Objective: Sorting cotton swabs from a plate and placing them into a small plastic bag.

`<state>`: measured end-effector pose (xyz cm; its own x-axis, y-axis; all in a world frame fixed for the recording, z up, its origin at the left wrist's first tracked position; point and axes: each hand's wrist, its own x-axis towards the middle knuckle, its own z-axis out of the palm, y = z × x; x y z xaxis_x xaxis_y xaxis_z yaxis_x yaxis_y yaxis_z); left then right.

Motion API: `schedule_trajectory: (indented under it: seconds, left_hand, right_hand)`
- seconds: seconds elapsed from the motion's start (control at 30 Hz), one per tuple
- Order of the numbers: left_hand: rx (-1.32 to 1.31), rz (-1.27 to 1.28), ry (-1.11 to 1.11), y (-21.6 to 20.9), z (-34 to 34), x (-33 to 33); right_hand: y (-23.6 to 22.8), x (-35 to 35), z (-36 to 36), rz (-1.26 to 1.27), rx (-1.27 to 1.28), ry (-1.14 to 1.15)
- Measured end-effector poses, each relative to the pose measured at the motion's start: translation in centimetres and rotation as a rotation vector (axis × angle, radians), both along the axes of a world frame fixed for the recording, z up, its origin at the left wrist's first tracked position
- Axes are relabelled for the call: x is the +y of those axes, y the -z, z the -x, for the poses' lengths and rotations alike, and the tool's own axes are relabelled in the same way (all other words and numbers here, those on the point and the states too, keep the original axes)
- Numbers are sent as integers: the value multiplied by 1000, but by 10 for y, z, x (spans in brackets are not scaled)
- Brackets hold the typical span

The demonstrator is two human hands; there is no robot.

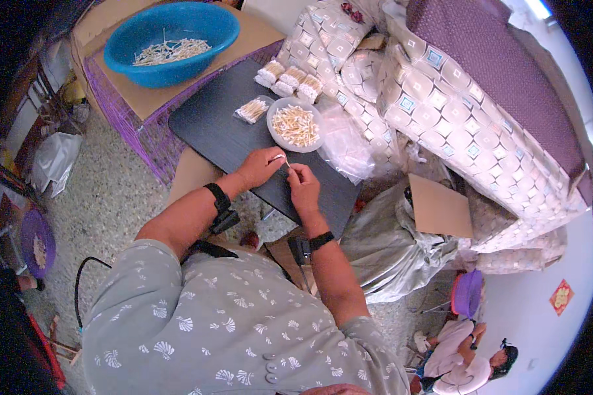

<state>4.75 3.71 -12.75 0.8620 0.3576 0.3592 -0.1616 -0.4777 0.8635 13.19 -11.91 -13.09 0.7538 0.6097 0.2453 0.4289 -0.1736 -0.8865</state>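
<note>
Both my hands meet over the near edge of a black table. My left hand is closed, with a small white cotton swab at its fingertips. My right hand pinches at the same spot; a thin pale piece shows between its fingers and the left ones, too small to make out fully. Just beyond stands a round translucent bowl of loose cotton swabs. A filled clear bag of swabs lies left of it. Several more filled packs sit together behind the bowl.
Clear plastic bags lie right of the bowl, against a patterned sofa. A large blue basin with more swabs rests on cardboard at the far left. A cardboard sheet leans at right. Another person sits at lower right.
</note>
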Motion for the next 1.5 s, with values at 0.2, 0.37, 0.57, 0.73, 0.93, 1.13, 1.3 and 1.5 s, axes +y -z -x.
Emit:
schedule_trajectory:
  seconds: [0.2,0.37,0.57,0.73,0.93,1.13,1.3,1.5]
  left_hand:
    - [18,15,-13,0,1,-2]
    - [-21,-5,-16,1,3,-1]
    - [-39,-87,-20,-4,3,-1]
    - [-39,-36,-13,-4,4,-3]
    - [-10,-39,12,-5,7,-3]
    - [-3,-64,-9,-8,7,-4]
    - [-9,-62,-9,-7,6,-4]
    - [29,-71,8,-3,8,-3]
  right_hand:
    - [-2,2,6,34,-97,25]
    - [-7,3,10,17,-126,20]
    - [3,3,2,-7,-135,46]
    - [9,2,-2,-77,46,88]
    - [2,2,2,-130,120,73]
    - [3,2,0,-100,66,66]
    - [5,2,-1,-79,48,66]
    - [2,2,3,-54,32,66]
